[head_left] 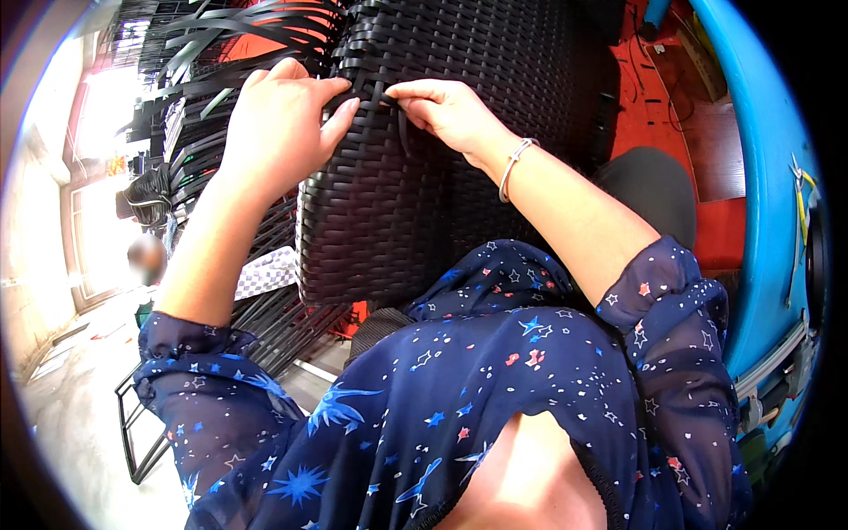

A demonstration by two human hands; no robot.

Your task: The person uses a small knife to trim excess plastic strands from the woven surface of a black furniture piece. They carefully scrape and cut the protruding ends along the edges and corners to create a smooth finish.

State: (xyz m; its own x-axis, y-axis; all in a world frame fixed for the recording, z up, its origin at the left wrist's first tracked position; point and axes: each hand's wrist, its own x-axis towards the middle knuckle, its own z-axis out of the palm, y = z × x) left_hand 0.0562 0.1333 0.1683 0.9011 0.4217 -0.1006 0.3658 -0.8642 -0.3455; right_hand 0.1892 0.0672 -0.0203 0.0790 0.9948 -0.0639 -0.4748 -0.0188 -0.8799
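Observation:
A black woven wicker piece [375, 212], made of flat plastic strips, stands in front of me over my lap. Near its top left edge both my hands work close together. My left hand [284, 119] is bent there, with thumb and forefinger closing about a black strip at the weave's edge. Just to its right, my right hand [446, 113] pinches the end of a black strip [380, 93] between thumb and fingertips. Loose, unwoven strips [274, 35] fan out to the left beyond my left hand.
A red surface [649, 106] with scraps of strip lies at the far right. Along the right side curves a blue table [768, 168] with scissors [802, 190] and other tools. A person [147, 259] is farther off at the left. Below stands a black metal frame [132, 442].

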